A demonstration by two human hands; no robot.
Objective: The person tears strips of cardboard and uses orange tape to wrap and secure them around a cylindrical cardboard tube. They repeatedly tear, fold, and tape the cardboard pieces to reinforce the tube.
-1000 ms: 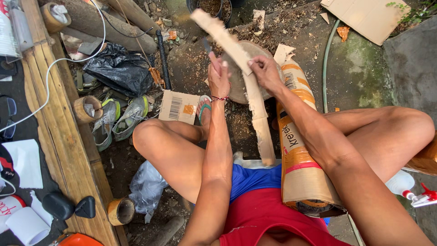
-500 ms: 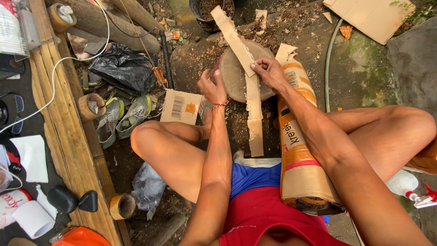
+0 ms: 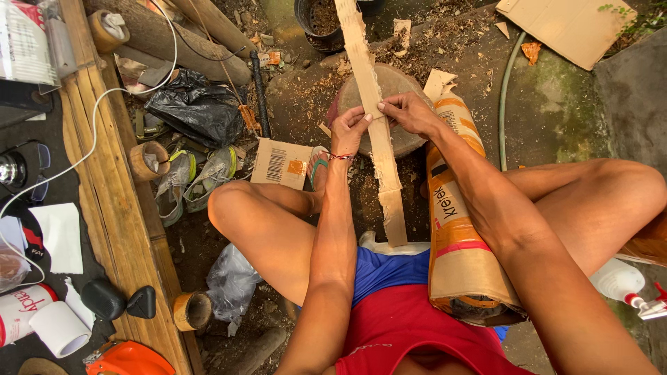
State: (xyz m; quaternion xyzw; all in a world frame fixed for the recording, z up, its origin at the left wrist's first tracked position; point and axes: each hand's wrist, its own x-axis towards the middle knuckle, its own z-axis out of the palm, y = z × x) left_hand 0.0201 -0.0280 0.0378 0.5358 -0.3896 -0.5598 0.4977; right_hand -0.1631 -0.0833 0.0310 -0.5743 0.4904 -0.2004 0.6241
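Now, step: tearing or trimming the long cardboard strip point(image 3: 375, 132), held above the round stump point(image 3: 410, 87).
Left hand point(image 3: 347, 128): pinched shut on the strip's edge.
Right hand point(image 3: 410, 111): pinching the opposite edge.
Next, likely: steady opposing pull along the strip.

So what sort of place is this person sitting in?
Probably an outdoor yard used as a makeshift work spot: bare dirt ground scattered with wood chips, a round stump as a work block, and a green hose beside it.

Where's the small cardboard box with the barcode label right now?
In the head view, the small cardboard box lies on the dirt left of centre, just left of the left hand, between the shoes and the raised left knee.
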